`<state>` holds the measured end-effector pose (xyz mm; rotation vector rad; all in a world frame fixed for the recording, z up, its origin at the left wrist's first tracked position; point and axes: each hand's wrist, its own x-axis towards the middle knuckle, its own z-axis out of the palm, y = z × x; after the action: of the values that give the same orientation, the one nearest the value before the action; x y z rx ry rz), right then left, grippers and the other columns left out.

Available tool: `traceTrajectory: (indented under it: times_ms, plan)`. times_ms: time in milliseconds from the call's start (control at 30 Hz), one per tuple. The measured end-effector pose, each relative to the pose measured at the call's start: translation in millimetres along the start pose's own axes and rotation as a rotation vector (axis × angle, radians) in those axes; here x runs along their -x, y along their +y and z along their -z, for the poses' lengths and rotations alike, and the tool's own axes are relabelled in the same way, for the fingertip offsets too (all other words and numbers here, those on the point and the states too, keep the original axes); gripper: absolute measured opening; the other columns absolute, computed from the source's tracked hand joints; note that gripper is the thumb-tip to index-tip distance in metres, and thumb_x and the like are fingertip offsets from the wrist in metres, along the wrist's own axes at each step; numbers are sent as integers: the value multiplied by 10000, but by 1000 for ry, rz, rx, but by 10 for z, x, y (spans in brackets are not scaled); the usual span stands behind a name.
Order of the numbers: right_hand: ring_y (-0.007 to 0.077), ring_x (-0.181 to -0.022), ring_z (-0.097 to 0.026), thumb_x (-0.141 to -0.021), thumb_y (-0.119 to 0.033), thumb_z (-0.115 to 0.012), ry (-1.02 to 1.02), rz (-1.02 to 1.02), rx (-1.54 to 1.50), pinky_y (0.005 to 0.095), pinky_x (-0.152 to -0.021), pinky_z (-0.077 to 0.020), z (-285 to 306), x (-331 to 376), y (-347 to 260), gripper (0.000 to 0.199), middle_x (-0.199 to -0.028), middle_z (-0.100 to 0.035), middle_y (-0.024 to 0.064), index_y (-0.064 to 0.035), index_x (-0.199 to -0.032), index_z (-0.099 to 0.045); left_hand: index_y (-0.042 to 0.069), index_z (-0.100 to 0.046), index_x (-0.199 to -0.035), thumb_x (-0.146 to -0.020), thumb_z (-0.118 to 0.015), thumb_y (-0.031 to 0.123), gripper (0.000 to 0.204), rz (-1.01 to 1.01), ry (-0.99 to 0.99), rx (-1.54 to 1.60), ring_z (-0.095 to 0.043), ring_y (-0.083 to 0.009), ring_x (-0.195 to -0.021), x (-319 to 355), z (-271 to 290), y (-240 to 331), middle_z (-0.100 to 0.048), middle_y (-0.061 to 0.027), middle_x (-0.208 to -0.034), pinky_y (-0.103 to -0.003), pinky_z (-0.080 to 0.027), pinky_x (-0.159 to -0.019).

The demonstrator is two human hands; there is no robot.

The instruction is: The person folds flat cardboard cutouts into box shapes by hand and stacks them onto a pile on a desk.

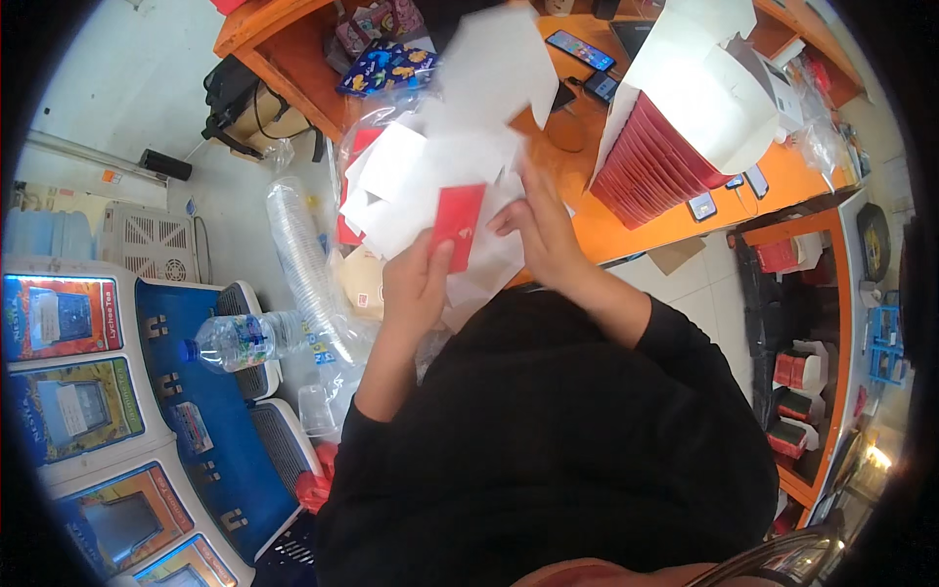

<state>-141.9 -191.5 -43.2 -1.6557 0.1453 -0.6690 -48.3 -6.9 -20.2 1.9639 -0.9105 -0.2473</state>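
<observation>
My left hand (413, 284) grips a partly folded paper food box (460, 210), its thumb pressed on the red outer panel. The box's white inner flaps spread upward and are smeared by motion. On the box's right side is my right hand (548, 235), its fingers apart and partly bent against the white card; some fingertips are hard to make out. Behind the box lie more white and red card pieces (391, 166) in clear plastic. A tall nested stack of red food boxes with white insides (660, 161) leans on the orange table (611, 230) to the right.
Phones (580, 49) and cables lie at the table's back. A drinks dispenser (127, 391) stands at the left, beside a plastic bottle (245, 342) and a sleeve of clear cups (308, 259). An orange shelf (827, 372) at the right holds more boxes.
</observation>
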Motion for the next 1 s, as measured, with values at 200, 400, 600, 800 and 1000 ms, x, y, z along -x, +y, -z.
traceTrajectory:
  times_ms: [200,400,600,800,1000]
  plan:
    - [140,-809,-488,-828,-72,-761,-65,64,266,260,-727,-428,104,-231,189,229,-895,-463,12,-112,-1054,-748,95,-650,-1122,-1017,-530,271,237,129,-99,-99,-678,-367,-698,144,-145,-235,-665,-193,-742,-438,-508,-630]
    - [205,-743,-548,-766,-83,-782,-303,223,495,326,-643,-460,-41,-158,-23,95,-839,-464,33,-120,-839,-734,126,-654,-1124,-847,-740,375,382,122,-211,-138,-680,-322,-630,68,-182,-299,-665,-125,-658,-411,-516,-600]
    - [215,-724,-565,-757,-62,-757,-462,316,529,344,-627,-472,-23,-247,28,78,-816,-490,41,-109,-799,-712,127,-678,-1065,-645,-900,353,526,92,-268,-96,-658,-207,-507,14,-177,-294,-655,-69,-595,-336,-514,-551]
    - [199,-730,-595,-773,-19,-743,-354,176,332,309,-623,-472,-6,-270,-38,93,-798,-522,47,-99,-815,-720,86,-687,-1077,-864,-751,279,294,137,-246,187,-651,-156,-493,-53,-92,-308,-664,-90,-627,-308,-497,-493]
    - [199,-709,-603,-790,-18,-742,-255,219,383,298,-616,-474,-80,-233,-50,93,-798,-544,49,-97,-833,-718,28,-668,-1086,-1016,-535,224,247,48,-142,107,-686,-279,-613,-150,-108,-342,-673,-177,-707,-371,-517,-584]
